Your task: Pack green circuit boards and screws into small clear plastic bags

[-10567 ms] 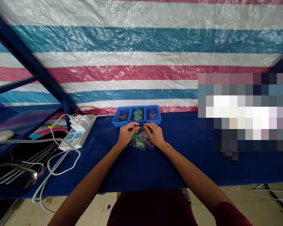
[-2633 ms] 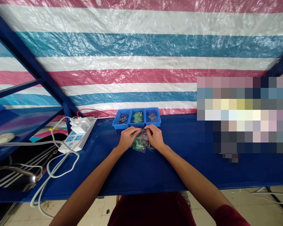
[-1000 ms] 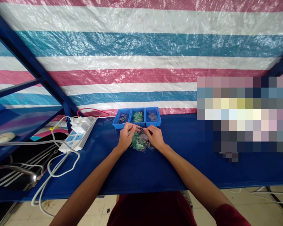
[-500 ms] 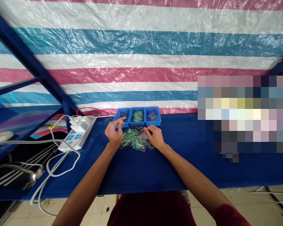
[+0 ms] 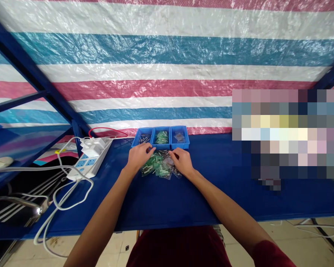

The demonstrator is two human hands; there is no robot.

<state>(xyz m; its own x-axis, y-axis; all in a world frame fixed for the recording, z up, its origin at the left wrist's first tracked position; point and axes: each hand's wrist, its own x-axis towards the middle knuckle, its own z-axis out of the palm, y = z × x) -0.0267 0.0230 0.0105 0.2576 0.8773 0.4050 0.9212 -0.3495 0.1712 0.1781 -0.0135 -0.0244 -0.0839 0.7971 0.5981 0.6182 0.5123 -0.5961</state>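
Observation:
A loose pile of small green and clear packets (image 5: 157, 166), mixed with thin metal screw-like pieces, lies on the blue table. My left hand (image 5: 139, 158) reaches over the pile's left side, thumb and forefinger slightly apart, with nothing visible between them. At the pile's upper right, the fingertips of my right hand (image 5: 183, 161) are pinched together beside the thin metal pieces; what they grip is too small to make out. Behind stand three joined blue bins: the left bin (image 5: 134, 140) holds thin metal pieces, the middle bin (image 5: 161, 146) green packets, the right bin (image 5: 180, 146) clear packets.
A white power strip (image 5: 90, 163) with plugs in it lies at the left, and looped white cables (image 5: 57, 196) run over the table's front edge. A striped plastic sheet (image 5: 156, 89) hangs behind the blue table (image 5: 211, 178). A pixelated patch covers the right side.
My left hand has come back from the left bin towards the pile, moving right and nearer to me. My right hand has stayed at the pile's upper right.

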